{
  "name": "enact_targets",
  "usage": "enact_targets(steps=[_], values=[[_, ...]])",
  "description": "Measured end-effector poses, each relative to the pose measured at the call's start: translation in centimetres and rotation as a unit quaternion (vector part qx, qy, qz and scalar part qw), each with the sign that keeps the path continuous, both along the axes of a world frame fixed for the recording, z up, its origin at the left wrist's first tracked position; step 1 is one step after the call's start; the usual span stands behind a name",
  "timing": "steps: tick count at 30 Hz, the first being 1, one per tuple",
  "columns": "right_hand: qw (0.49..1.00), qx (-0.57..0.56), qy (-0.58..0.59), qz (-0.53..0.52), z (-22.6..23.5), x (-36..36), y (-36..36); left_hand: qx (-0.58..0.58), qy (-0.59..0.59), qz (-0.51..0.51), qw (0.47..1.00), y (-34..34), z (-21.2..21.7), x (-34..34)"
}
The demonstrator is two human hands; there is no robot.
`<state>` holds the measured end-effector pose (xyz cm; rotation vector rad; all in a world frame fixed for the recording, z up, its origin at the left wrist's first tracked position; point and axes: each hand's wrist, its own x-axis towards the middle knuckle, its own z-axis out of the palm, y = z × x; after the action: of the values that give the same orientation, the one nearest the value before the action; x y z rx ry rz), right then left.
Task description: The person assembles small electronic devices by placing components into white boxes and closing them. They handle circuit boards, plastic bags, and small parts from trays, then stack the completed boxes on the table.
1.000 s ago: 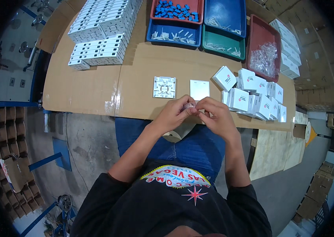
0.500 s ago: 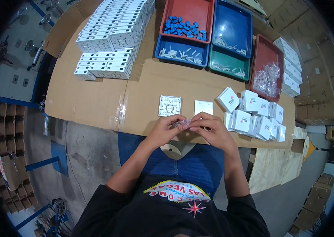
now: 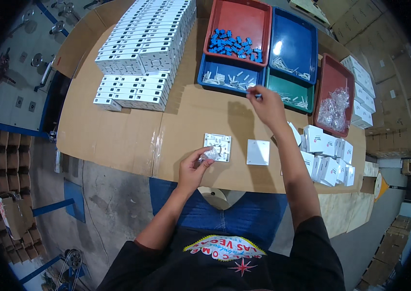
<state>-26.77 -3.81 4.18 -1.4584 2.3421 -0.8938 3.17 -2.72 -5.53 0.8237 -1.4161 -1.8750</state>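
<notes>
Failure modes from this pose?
1. The right hand reaches across to the blue tray of small white parts; a fumbled pick could scatter them.
2. The left hand pinches a small clear bag near the table edge; it may drop into the lap.

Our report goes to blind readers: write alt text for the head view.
A seated person's right hand reaches to a blue tray of small white parts while the left hand pinches a small clear bag beside a white switch plate on a cardboard-covered table.
</notes>
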Motion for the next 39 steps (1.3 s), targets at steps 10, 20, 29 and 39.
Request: enact_targets(steps=[10,20,29,39], values=[[0.977,0.076,0.198,-0.030,-6.9,-3.1,-8.6,-0.037,0.001,0.047,0.998,-0.5,-0.1,0.1],[0.992,-0.013,0.101,-0.068,-6.8,-3.4,-8.1,-0.047,0.000,0.066,0.997,-0.4,-0.1,0.3],[0.958,-0.070,-0.237,0.145,0.8,6.5,3.9,-0.167,-0.010,0.075,0.983,0.0,1.8,0.1],[0.956,-0.013,-0.274,0.103,2.7,11.8,9.4,-0.286,-0.028,0.043,0.957,1.1,3.7,-0.3]])
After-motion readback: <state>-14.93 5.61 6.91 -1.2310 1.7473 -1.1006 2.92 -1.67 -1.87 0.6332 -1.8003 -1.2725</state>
